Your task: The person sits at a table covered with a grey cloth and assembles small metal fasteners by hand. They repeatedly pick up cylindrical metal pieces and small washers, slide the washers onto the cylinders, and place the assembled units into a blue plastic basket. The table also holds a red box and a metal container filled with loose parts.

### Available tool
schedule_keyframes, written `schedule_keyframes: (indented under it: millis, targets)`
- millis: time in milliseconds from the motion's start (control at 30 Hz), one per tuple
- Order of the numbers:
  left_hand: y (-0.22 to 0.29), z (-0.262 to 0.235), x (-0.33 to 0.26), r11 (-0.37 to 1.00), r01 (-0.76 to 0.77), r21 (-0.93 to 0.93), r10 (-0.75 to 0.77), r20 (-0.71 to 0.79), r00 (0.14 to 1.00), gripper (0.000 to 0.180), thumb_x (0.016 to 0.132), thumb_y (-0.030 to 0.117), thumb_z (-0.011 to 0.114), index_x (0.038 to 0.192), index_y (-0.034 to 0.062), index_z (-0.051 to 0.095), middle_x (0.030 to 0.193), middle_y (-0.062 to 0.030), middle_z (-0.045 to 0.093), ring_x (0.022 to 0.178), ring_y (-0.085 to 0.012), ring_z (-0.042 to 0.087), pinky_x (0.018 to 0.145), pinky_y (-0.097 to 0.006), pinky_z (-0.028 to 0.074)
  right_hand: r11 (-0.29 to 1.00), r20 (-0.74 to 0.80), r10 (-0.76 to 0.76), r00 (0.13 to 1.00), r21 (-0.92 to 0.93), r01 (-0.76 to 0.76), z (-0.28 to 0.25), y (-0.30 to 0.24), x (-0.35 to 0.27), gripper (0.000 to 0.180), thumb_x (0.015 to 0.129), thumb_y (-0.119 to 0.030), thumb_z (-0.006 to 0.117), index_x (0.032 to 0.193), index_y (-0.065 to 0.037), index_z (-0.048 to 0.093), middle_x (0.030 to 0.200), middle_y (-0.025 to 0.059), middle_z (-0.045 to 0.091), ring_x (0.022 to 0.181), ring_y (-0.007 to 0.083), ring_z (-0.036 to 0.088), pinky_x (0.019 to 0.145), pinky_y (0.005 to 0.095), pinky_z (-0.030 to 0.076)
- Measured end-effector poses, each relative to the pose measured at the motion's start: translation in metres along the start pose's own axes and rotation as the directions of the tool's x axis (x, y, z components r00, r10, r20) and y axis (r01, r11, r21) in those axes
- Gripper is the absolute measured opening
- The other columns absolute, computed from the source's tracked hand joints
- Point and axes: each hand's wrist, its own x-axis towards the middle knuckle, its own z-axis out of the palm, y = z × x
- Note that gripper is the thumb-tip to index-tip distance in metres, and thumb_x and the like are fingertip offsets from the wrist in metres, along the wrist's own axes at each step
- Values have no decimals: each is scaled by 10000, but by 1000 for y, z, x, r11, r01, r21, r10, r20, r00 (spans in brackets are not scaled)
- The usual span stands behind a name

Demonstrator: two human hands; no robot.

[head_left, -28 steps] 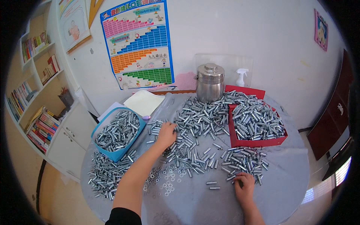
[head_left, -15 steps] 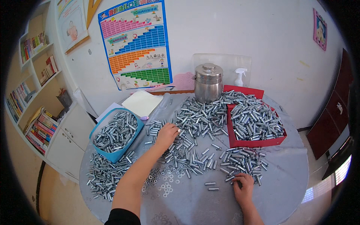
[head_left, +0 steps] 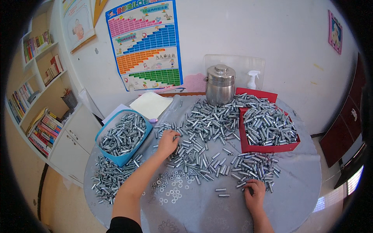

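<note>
My left hand (head_left: 168,142) rests curled on the left edge of a big heap of small silver metal cylinders (head_left: 206,132) spread over the round grey table (head_left: 295,202); its fingers seem closed on a few pieces, though what it grips is hidden. My right hand (head_left: 255,193) lies near the front of the table, fingertips pinching at the near edge of a smaller pile of cylinders (head_left: 254,166). Small metal washers (head_left: 171,188) lie scattered between my two arms.
A blue tray (head_left: 123,134) full of cylinders sits at the left, with more loose ones (head_left: 108,176) in front of it. A red tray (head_left: 268,130) heaped with cylinders stands right. A steel canister (head_left: 220,84), spray bottle (head_left: 252,79) and paper (head_left: 150,104) are behind. Bookshelves (head_left: 35,97) stand far left.
My left hand has drawn slightly back toward me along the heap's left edge. My right hand stays at the small pile, barely shifted.
</note>
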Motion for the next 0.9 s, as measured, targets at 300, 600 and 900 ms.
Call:
schedule_keyframes:
  millis: [300, 600, 900]
  targets:
    - [-38, 9, 15, 981, 165, 97, -151, -142, 978, 313, 719, 73, 665, 1021, 23, 600, 1100, -171, 530, 1069, -344, 466, 928, -397, 383, 1000, -16, 12, 1000, 14, -12, 3, 1, -1, 133, 628, 1, 620, 728, -87, 617, 907, 78, 601, 890, 284, 531, 807, 384, 372]
    - [-60, 20, 41, 951, -13, 308, 43, -92, 995, 415, 825, 257, 589, 1183, 51, 540, 1246, -228, 458, 1196, -373, 390, 975, -491, 320, 1000, -4, 11, 1000, -24, -11, 2, 2, -1, 131, 631, -6, 634, 733, -87, 616, 907, 77, 599, 903, 281, 529, 808, 382, 369]
    - [-65, 37, 48, 936, -13, 351, 16, -6, 1000, 319, 877, 319, 490, 1102, 119, 594, 1148, -124, 541, 1146, -324, 426, 935, -516, 325, 1000, 25, 4, 1000, 6, -4, 0, 5, -2, 132, 629, -11, 627, 739, -83, 611, 923, 81, 592, 901, 276, 528, 800, 384, 372]
